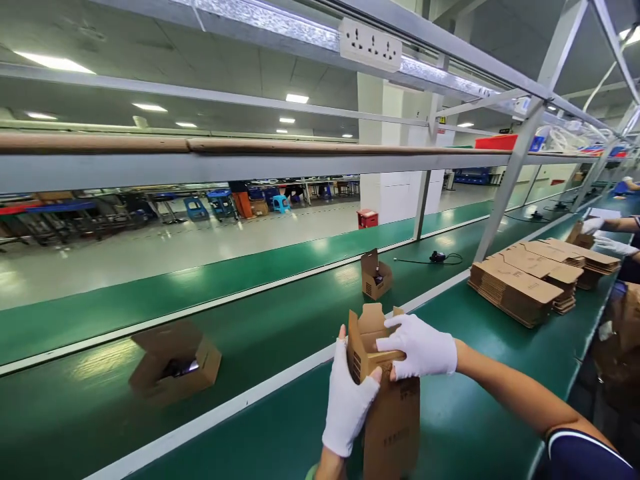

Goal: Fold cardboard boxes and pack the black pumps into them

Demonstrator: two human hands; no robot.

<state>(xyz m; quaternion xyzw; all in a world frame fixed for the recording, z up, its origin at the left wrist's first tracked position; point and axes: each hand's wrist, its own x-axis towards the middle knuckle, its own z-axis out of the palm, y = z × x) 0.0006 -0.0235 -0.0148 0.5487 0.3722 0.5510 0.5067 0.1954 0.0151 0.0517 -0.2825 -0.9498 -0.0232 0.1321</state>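
Between 2 gloved hands [383, 377], 1 cardboard carton [393, 420], its walls pinched in each grip.

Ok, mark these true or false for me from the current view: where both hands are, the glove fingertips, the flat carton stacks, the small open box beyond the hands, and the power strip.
1. The left hand and right hand touch the same cardboard box. True.
2. The gloves cover every fingertip. False: some fingertips are bare on both hands.
3. The flat carton stacks lie left of the hands. False: the flat carton stacks lie to their right.
4. The small open box has its lid raised. True.
5. The power strip lies on the green belt. False: the power strip is on the overhead rail.
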